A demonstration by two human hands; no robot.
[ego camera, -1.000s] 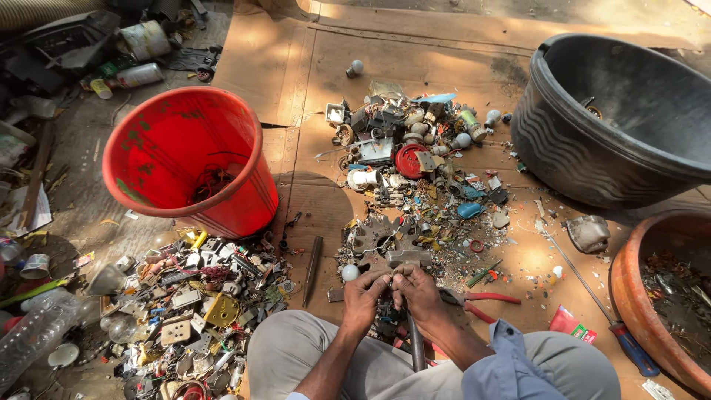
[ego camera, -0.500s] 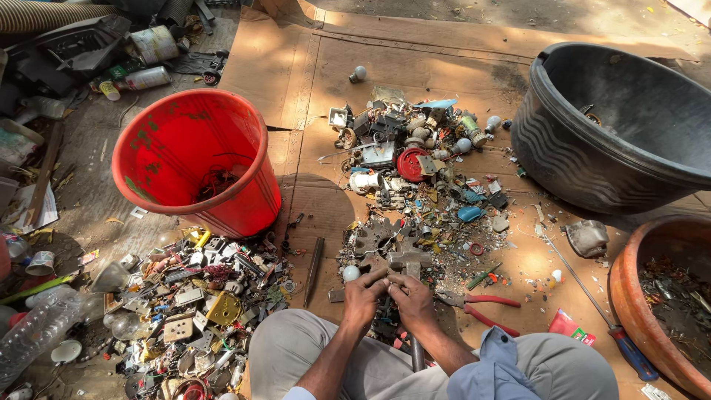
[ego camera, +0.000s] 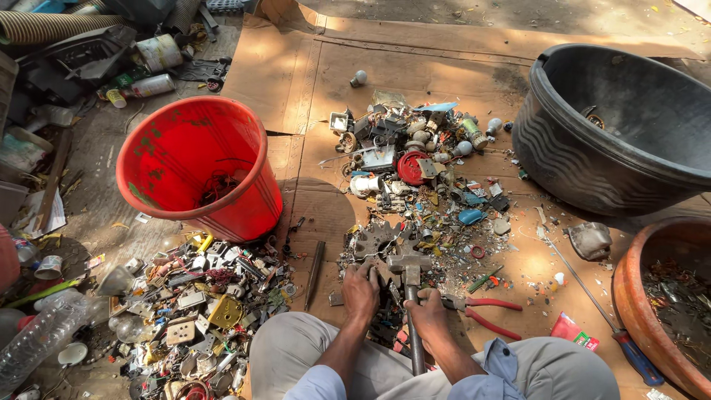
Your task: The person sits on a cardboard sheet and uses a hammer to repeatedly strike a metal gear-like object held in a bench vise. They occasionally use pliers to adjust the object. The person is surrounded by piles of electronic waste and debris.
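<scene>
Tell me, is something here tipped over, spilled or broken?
Yes. The red bucket lies tilted on its side, mouth open toward the camera. Scrap parts are spread loose over the cardboard, not in any container. The left hand and right hand work beside a hammer.

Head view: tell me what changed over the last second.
A hammer now stands upright between the hands; the right hand grips its handle, the left hand presses on scrap beside it. Earlier both hands worked close together. The red bucket, black tub and pliers stayed put.
</scene>
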